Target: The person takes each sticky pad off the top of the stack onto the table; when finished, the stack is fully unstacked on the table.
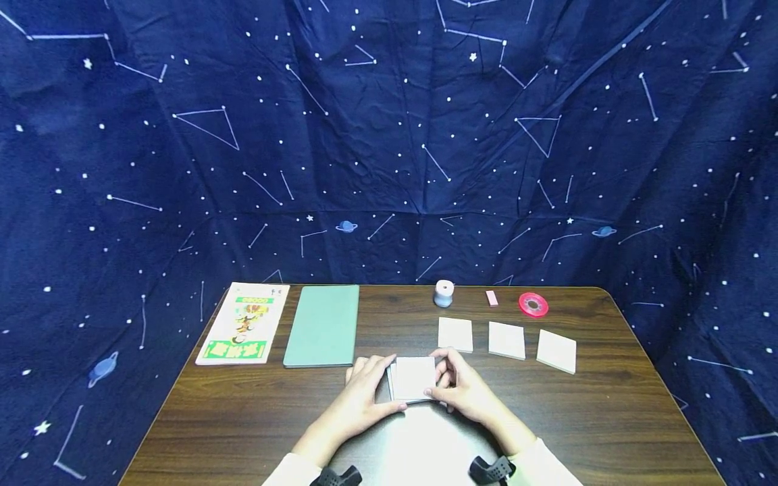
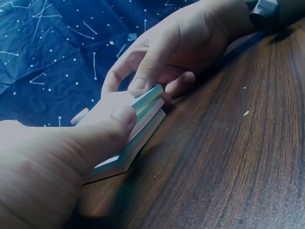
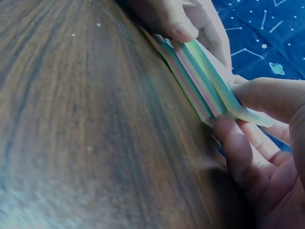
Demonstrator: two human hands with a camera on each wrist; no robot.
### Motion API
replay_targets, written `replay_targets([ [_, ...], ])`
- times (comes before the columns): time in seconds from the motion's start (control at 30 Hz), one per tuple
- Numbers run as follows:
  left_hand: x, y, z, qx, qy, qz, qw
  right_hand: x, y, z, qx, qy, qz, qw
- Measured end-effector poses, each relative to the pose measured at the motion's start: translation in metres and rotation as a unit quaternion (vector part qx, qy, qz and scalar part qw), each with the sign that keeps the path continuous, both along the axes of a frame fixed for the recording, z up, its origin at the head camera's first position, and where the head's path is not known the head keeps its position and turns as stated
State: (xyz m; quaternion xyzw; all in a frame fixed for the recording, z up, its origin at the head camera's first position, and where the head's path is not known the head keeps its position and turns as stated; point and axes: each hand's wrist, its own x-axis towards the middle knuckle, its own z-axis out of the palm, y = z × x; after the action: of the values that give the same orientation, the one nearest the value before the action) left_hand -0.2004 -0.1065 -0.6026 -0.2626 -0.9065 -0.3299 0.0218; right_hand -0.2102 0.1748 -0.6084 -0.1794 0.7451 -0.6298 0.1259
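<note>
Wooden table before starry blue backdrop

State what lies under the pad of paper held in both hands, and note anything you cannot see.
The paper pad, gripped by the left hand and right hand, sits over the wooden table. The right hand's fingers reach beneath it. The table patch directly below is hidden.

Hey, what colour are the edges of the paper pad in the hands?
The paper pad has pastel edge bands of green, pink and blue, clearest in the right wrist view.
</note>
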Motion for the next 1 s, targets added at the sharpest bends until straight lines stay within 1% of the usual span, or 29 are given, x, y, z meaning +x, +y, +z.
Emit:
replay_targets([
  [0.1,0.001,-0.001,0.001,-0.007,0.01,0.004,0.9999,0.0,0.001,0.0,-0.022,0.0,0.001,1.0],
  [0.23,0.0,-0.002,0.004,-0.011,0.0,0.012,0.9999,-0.001,0.003,-0.002,-0.067,-0.013,-0.013,0.998],
  [0.37,0.0,-0.002,0.006,-0.014,-0.01,0.018,0.9997,0.0,0.009,-0.005,-0.124,-0.029,-0.034,0.991],
  [0.47,0.0,-0.002,0.003,-0.015,-0.014,0.017,0.9997,0.004,0.019,-0.01,-0.151,-0.027,-0.046,0.987],
  [0.53,0.0,-0.002,0.002,-0.015,-0.013,0.014,0.9997,0.006,0.026,-0.012,-0.157,-0.022,-0.057,0.986],
  [0.63,0.0,-0.002,0.001,-0.016,-0.015,0.015,0.9997,0.011,0.035,-0.013,-0.152,-0.013,-0.073,0.986],
  [0.83,-0.002,-0.004,0.001,-0.013,-0.027,0.013,0.9995,0.026,0.054,-0.01,-0.135,0.003,-0.088,0.987],
  [1.0,-0.004,-0.006,0.0,-0.002,-0.034,0.006,0.9994,0.036,0.067,-0.01,-0.115,0.008,-0.121,0.986],
])
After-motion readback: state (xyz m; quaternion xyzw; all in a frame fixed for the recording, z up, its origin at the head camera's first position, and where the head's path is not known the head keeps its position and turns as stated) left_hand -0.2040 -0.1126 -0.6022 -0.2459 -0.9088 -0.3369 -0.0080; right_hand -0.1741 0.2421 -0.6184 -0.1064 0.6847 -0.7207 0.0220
